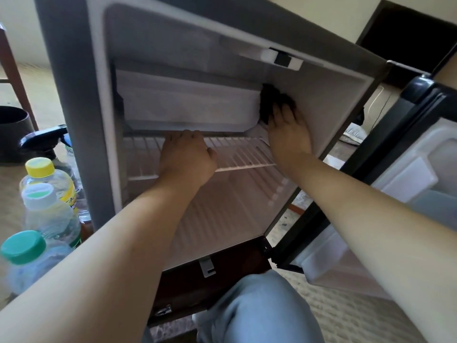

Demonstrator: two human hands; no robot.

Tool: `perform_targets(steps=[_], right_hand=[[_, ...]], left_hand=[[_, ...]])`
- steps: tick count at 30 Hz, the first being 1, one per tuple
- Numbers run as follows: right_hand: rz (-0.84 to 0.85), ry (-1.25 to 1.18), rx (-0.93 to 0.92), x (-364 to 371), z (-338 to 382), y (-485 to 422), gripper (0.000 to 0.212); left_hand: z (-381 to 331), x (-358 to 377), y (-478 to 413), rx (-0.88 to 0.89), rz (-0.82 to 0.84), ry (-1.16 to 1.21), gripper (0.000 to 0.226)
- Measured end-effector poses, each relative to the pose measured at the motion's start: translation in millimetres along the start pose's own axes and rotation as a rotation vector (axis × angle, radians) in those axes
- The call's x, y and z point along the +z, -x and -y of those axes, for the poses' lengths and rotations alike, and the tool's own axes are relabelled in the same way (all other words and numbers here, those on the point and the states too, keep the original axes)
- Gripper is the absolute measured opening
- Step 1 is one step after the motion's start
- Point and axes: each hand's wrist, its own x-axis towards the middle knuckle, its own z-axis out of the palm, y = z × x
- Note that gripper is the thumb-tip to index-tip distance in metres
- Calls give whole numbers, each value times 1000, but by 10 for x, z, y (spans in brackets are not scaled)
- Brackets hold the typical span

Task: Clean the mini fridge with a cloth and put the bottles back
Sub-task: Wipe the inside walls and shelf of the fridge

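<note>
Three clear plastic bottles (49, 211) sit well left of the left hand (188, 157), curled on the wire shelf (242, 154), grip unclear tbh. Flat-fingered, the right hand (289, 134) presses a crumpled dark cloth (272, 97) against the smooth fridge wall (333, 102).

mini fridge (74, 120): door (405, 134) open | right hand (288, 134): flat, pressing dark cloth (270, 100) on right inner wall beside freezer box (188, 105) | left hand (188, 157): curled on wire shelf (242, 154), grip unclear | bottles (47, 194): standing left of fridge

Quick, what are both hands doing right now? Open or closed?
Left hand: fingers curled over the wire shelf, apparently gripping it.
Right hand: open, pressing the dark cloth flat against the fridge wall.
</note>
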Motion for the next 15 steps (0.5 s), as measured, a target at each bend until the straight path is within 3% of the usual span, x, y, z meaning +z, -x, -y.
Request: perform_targets(steps=[3,6,9,11,15], right_hand=[[-152,-133,-108,70,-40,179,39],[-315,-491,-22,-49,-109,156,25],[-479,-635,110,-161,-194,-105,41],[-446,-728,162,-170,-153,-343,49],[-204,-1000,239,-326,59,-629,46]], left_hand=[[10,-2,5,8,-7,-10,41],[3,15,7,5,-16,-19,41],[-29,53,7,0,-46,-31,41],[-37,63,2,-3,-42,-48,42],[-8,100,-40,5,-54,-88,45]])
